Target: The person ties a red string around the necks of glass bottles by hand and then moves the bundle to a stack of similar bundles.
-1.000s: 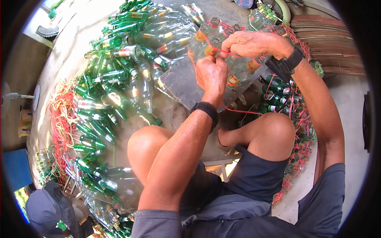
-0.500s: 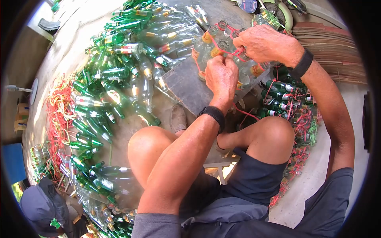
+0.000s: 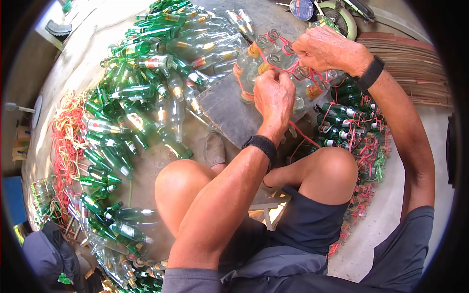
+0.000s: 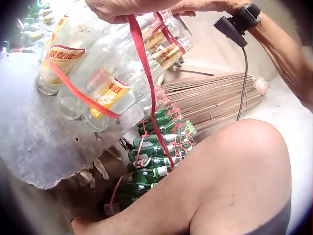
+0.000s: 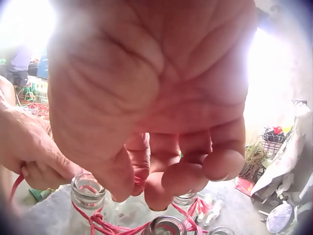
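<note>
Honestly, much of my right hand's work is hidden: in its wrist view the palm of my right hand (image 3: pixel 333 48) fills the middle, and its fingers bend in over the bottle necks (image 5: pixel 88 192). A reddish bit shows beside the thumb, but I cannot tell whether those fingers grip anything. My left hand (image 3: pixel 276 96) is cut off by the top edge of its own wrist view; its fingers are curled narrow on the red string (image 4: pixel 145 58), which hangs from them towards my right knee (image 3: pixel 334 168). That knee hides part of the green bottles (image 3: pixel 342 110) behind it, and the far clear bottles are partly lost behind my hands.

A second ago my two hands were almost together above the bottles; now a gap lies between them, the right one having drawn off to the right, and more of the pale wheel (image 3: pixel 342 22) beyond it shows.

The clear bottles (image 3: pixel 274 59) stand upright, packed together on the dark table (image 3: pixel 229 111), whose edge is ragged. Red string winds between their necks, with a knot on one, and another strand crosses low over the yellow labels (image 4: pixel 64 61), which are topped with red and lettered in Chinese characters
</note>
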The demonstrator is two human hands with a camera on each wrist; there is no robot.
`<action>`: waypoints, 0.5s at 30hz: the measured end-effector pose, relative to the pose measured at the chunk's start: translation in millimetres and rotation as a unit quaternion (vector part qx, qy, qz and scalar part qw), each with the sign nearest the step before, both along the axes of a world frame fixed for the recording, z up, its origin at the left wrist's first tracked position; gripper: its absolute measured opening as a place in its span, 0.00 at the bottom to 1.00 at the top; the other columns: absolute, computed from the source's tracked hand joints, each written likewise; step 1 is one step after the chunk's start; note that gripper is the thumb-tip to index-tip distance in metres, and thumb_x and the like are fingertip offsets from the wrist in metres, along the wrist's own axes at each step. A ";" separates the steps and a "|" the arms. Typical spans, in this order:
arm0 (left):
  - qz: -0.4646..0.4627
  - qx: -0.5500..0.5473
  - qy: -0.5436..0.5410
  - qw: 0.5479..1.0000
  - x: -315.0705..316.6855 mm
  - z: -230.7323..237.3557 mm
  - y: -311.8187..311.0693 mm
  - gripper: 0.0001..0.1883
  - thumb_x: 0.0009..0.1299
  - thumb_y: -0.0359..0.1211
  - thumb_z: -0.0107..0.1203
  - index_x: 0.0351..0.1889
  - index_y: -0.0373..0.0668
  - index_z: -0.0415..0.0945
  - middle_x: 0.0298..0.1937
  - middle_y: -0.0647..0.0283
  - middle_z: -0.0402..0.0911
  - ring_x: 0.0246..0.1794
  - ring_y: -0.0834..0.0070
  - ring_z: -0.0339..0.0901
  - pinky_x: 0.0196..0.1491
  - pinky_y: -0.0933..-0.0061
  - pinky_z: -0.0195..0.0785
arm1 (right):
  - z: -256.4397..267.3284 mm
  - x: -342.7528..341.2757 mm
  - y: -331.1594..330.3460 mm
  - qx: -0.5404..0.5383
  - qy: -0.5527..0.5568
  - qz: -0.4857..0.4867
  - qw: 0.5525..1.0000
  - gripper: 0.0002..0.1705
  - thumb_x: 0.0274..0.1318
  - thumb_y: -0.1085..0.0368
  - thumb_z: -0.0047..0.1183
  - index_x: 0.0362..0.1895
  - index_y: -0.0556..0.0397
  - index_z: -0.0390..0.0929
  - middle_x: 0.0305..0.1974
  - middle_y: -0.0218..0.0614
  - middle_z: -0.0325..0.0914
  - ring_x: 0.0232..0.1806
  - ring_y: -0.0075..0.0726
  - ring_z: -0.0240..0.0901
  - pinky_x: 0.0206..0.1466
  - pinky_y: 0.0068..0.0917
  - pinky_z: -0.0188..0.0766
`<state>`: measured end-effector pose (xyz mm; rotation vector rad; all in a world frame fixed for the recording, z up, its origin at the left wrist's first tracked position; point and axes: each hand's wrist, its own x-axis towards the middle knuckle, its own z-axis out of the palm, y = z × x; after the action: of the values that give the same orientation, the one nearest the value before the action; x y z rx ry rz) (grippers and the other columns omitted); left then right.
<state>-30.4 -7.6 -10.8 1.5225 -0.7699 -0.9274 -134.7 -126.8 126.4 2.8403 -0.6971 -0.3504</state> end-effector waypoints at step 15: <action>0.024 -0.036 0.045 0.998 -9.4 -9.3 -5.1 0.15 0.70 0.37 0.54 0.35 0.33 0.85 0.33 0.40 0.86 0.41 0.41 0.86 0.47 0.46 0.76 | -0.2 -7.0 -29.7 0.001 -0.051 -0.006 0.999 0.12 0.58 0.61 0.59 0.29 0.57 0.79 0.24 0.53 0.77 0.33 0.66 0.78 0.37 0.52 0.72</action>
<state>-39.8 -12.8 -20.1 1.4209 -0.6918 -0.9161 -141.8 -156.5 126.2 2.8729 -0.7349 -0.2092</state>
